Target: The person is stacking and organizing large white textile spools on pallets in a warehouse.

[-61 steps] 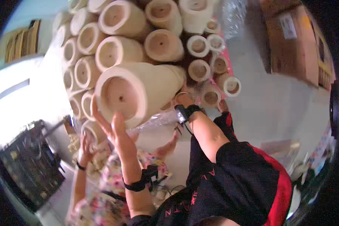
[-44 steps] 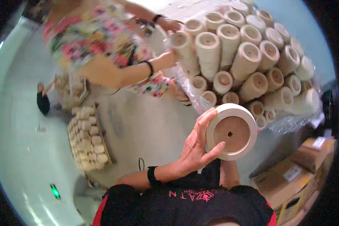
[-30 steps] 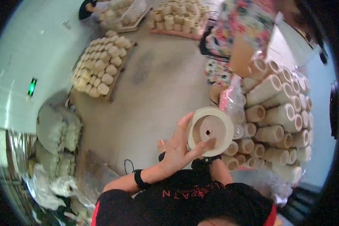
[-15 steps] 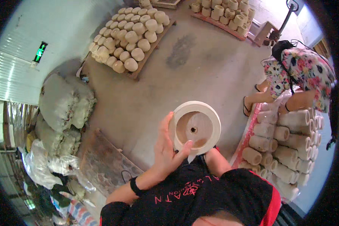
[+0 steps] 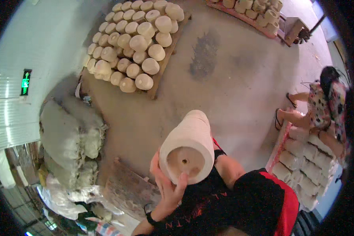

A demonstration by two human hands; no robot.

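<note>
In front of my body is a cream, thick-walled hollow cylinder (image 5: 192, 135), clay-like, its wide open end tilted up toward me. A small dark hole shows in the middle of its floor. My left hand (image 5: 167, 187) grips the rim on the left and near side: the fingers wrap round the outer wall, and the thumb tip bends over the edge. Behind the cylinder on the right, my right forearm with a dark band at the wrist runs toward the far side; the cylinder hides that hand and its fingers.
Several rounded cream pieces (image 5: 139, 43) are stacked on a wooden pallet (image 5: 167, 59) at far left. More cylinders (image 5: 299, 157) lie on a pallet at right, where a person in floral clothes (image 5: 322, 102) bends over. Grey sacks (image 5: 69, 133) and a flat board (image 5: 129, 188) are at left.
The cylinder has tipped, so its long outer wall now shows, and it sits slightly lower and further left. My left hand stays on its rim. The person at right has bent lower.
</note>
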